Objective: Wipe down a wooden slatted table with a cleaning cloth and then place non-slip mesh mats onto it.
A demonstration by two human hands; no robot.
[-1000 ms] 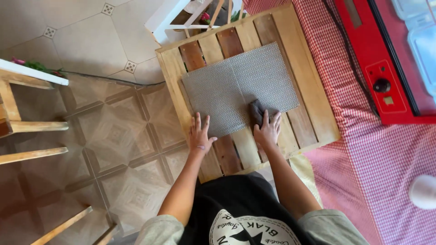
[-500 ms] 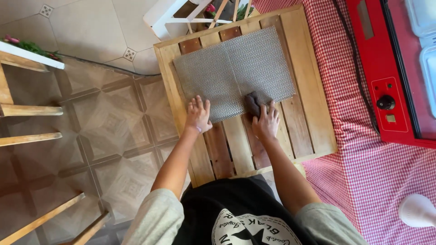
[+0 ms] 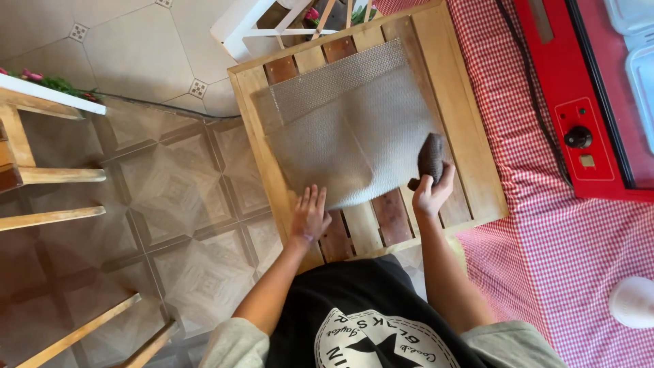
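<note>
Two hands work at a slatted wooden top (image 3: 470, 143), and around it we see a good deal. To our right a red-and-white checked cloth (image 3: 545, 245) covers a table, touching the wooden top's right edge. On that cloth sits a red appliance (image 3: 579, 129) with a black knob (image 3: 578, 137), and a pale round object (image 3: 633, 303) shows low at the right edge; what it is we cannot tell. Beyond the top's far edge stands a white frame (image 3: 238, 27). To our left, over the tiled floor (image 3: 150, 177), wooden rails (image 3: 54, 176) jut in, with a white shelf (image 3: 48, 92) carrying greenery above them.

A sheet of bubble wrap (image 3: 347, 129) lies flat on the wooden top, folded over along its far edge, covering most of the middle slats. Nothing lies on the sheet between the hands.

Our left hand (image 3: 310, 217) rests flat, fingers straight and slightly spread, gripping nothing, with the fingertips at the sheet's near-left corner. Its forearm comes up from below at a slant.

Our right hand (image 3: 429, 194) is curled around a small dark brown object (image 3: 430, 158), holding it upright from below at the sheet's right edge. The fingers wrap its lower end; its upper part stands clear against the wrap. No container with contents is in plain view.
</note>
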